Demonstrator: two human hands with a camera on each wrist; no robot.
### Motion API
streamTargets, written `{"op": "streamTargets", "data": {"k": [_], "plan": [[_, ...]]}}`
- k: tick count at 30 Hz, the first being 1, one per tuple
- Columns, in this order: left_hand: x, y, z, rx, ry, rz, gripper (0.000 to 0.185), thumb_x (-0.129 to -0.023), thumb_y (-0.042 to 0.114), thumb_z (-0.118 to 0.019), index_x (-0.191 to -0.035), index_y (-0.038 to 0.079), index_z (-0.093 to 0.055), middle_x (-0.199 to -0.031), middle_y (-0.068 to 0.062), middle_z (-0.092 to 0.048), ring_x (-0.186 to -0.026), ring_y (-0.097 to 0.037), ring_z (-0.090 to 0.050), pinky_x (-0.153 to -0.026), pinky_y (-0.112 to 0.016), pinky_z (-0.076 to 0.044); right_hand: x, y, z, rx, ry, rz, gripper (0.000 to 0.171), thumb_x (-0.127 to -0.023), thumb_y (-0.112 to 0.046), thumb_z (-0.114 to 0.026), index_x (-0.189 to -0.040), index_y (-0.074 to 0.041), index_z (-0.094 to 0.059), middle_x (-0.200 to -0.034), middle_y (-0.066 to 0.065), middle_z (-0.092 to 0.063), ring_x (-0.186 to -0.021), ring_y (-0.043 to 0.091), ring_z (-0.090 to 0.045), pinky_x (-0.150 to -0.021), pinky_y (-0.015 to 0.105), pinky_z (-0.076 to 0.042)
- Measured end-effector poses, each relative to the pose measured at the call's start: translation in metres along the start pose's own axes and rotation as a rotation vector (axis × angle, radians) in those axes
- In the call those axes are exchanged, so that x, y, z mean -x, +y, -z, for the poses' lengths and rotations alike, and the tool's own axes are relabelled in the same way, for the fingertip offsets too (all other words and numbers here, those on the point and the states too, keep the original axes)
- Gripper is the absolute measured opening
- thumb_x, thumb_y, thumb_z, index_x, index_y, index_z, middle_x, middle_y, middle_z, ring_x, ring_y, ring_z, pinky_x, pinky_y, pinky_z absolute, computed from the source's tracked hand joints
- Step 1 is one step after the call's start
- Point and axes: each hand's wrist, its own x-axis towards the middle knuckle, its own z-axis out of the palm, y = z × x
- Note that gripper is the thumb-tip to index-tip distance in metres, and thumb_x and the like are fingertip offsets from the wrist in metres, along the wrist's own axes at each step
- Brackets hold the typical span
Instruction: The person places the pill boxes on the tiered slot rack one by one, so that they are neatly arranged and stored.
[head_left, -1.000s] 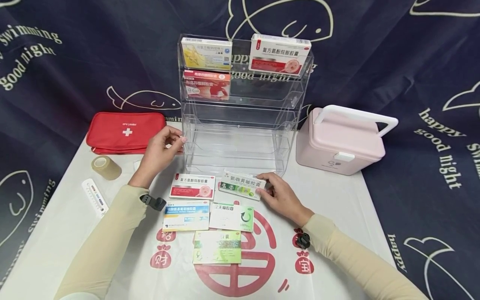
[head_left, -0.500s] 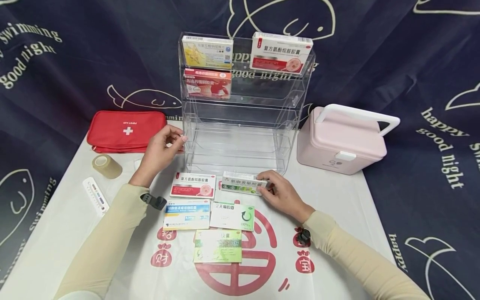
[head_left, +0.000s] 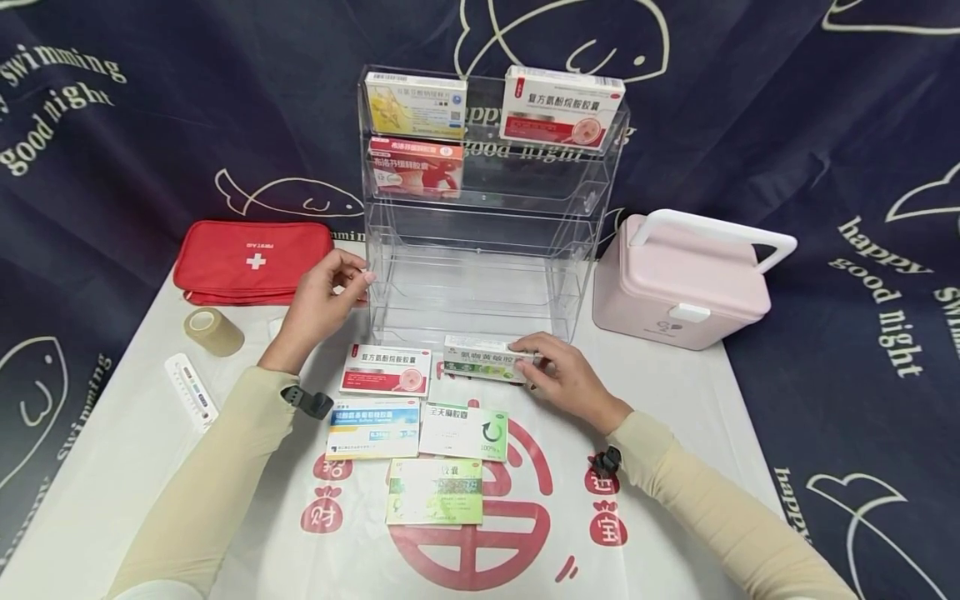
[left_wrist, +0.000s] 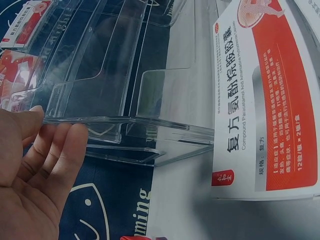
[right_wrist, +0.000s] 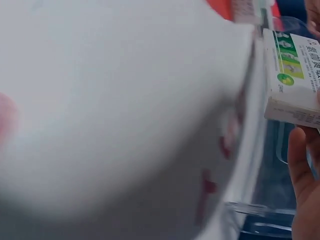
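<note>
My right hand (head_left: pixel 566 375) grips the right end of a white and green medicine box (head_left: pixel 480 358), tilted up at the foot of the clear acrylic display rack (head_left: pixel 476 287). The right wrist view shows this medicine box (right_wrist: pixel 292 70) with fingers under its end. My left hand (head_left: pixel 330 296) pinches the rack's left side edge; thumb and fingers meet at that edge (left_wrist: pixel 65 120) in the left wrist view. Just in front of the rack lie a red and white medicine box (head_left: pixel 386 370), a blue and white one (head_left: pixel 373 429), a white and green one (head_left: pixel 463 433) and a yellow-green one (head_left: pixel 435 492).
Upper rack tiers bear a yellow and white box (head_left: pixel 416 107), a red box (head_left: pixel 417 167) and a red and white box (head_left: pixel 562 108). A red first-aid pouch (head_left: pixel 251 262), tan bandage roll (head_left: pixel 213 331) and thermometer (head_left: pixel 191 392) lie left. A pink lidded case (head_left: pixel 678 283) stands right.
The medicine box in my right hand has tipped from lying slanted to standing more upright and shifted slightly toward the rack. My left hand stays at the rack's edge.
</note>
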Motion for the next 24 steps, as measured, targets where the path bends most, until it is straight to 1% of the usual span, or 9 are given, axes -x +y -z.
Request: {"op": "streamTargets", "data": {"k": [3,6,8,10,13,16,19,21,24], "plan": [[0.0,0.0,0.0,0.007,-0.003,0.002,0.024,-0.099,0.017,-0.069,-0.115,0.002,-0.06,-0.09,-0.009,-0.063,-0.076,-0.02,-0.063,-0.061,-0.017,-0.053,-0.01,-0.004,0.01,-0.02,0.024,-0.002,0.033,-0.091,0.001,-0.074,-0.123,-0.009,-0.068,-0.116,0.003,-0.068,-0.089,0.015,-0.064,-0.068,0.032,-0.058],[0.0,0.0,0.0,0.012,-0.007,0.009,0.024,-0.099,0.017,-0.069,-0.116,0.002,-0.059,-0.09,-0.009,-0.062,-0.076,-0.021,-0.063,-0.062,-0.017,-0.054,-0.022,-0.01,0.023,-0.043,0.042,-0.038,0.034,-0.09,0.004,-0.074,-0.122,-0.007,-0.069,-0.115,0.007,-0.069,-0.086,0.018,-0.064,-0.067,0.034,-0.058],[0.0,0.0,0.001,0.015,-0.009,0.01,0.025,-0.099,0.017,-0.069,-0.116,0.002,-0.059,-0.09,-0.01,-0.062,-0.076,-0.021,-0.063,-0.062,-0.017,-0.055,-0.033,-0.018,0.034,-0.064,0.054,-0.065,0.033,-0.089,0.007,-0.074,-0.12,-0.003,-0.069,-0.113,0.011,-0.07,-0.082,0.021,-0.063,-0.066,0.034,-0.057],[0.0,0.001,0.001,0.018,-0.01,0.01,0.025,-0.099,0.017,-0.069,-0.116,0.002,-0.059,-0.09,-0.01,-0.062,-0.075,-0.021,-0.064,-0.063,-0.017,-0.055,-0.046,-0.032,0.048,-0.072,0.064,-0.073,0.031,-0.088,0.011,-0.072,-0.118,0.003,-0.067,-0.11,0.016,-0.069,-0.079,0.023,-0.063,-0.066,0.032,-0.056],[0.001,0.001,0.001,0.015,-0.009,0.007,0.024,-0.099,0.017,-0.069,-0.116,0.002,-0.059,-0.09,-0.01,-0.062,-0.075,-0.021,-0.063,-0.062,-0.018,-0.054,-0.069,-0.057,0.072,-0.066,0.083,-0.043,0.03,-0.087,0.017,-0.069,-0.115,0.01,-0.064,-0.107,0.023,-0.068,-0.076,0.024,-0.061,-0.063,0.029,-0.055],[0.001,0.001,0.001,0.006,-0.005,0.002,0.024,-0.099,0.016,-0.069,-0.115,0.002,-0.059,-0.09,-0.009,-0.062,-0.075,-0.02,-0.063,-0.061,-0.017,-0.053,-0.093,-0.076,0.097,-0.038,0.102,-0.003,0.03,-0.087,0.018,-0.067,-0.117,0.012,-0.064,-0.106,0.023,-0.069,-0.075,0.02,-0.062,-0.061,0.023,-0.053],[0.001,0.001,0.001,0.005,-0.001,-0.002,0.023,-0.099,0.016,-0.069,-0.115,0.002,-0.059,-0.09,-0.009,-0.062,-0.075,-0.02,-0.062,-0.061,-0.017,-0.053,-0.117,-0.077,0.121,-0.046,0.134,-0.002,0.031,-0.09,0.015,-0.067,-0.121,0.009,-0.064,-0.107,0.02,-0.07,-0.076,0.019,-0.064,-0.06,0.021,-0.053],[0.001,0.002,0.001,0.008,-0.002,-0.001,0.023,-0.099,0.016,-0.069,-0.115,0.002,-0.059,-0.09,-0.009,-0.062,-0.075,-0.021,-0.062,-0.062,-0.017,-0.054,-0.132,-0.071,0.137,-0.044,0.155,-0.016,0.032,-0.092,0.011,-0.068,-0.122,0.006,-0.065,-0.109,0.018,-0.071,-0.079,0.018,-0.067,-0.061,0.021,-0.055],[0.001,0.002,0.0,0.009,-0.009,0.007,0.023,-0.099,0.016,-0.069,-0.116,0.002,-0.059,-0.09,-0.01,-0.062,-0.076,-0.021,-0.063,-0.062,-0.017,-0.055,-0.153,-0.062,0.159,-0.026,0.183,-0.035,0.031,-0.093,0.006,-0.07,-0.123,0.004,-0.066,-0.107,0.014,-0.071,-0.08,0.018,-0.068,-0.06,0.022,-0.055]]}}
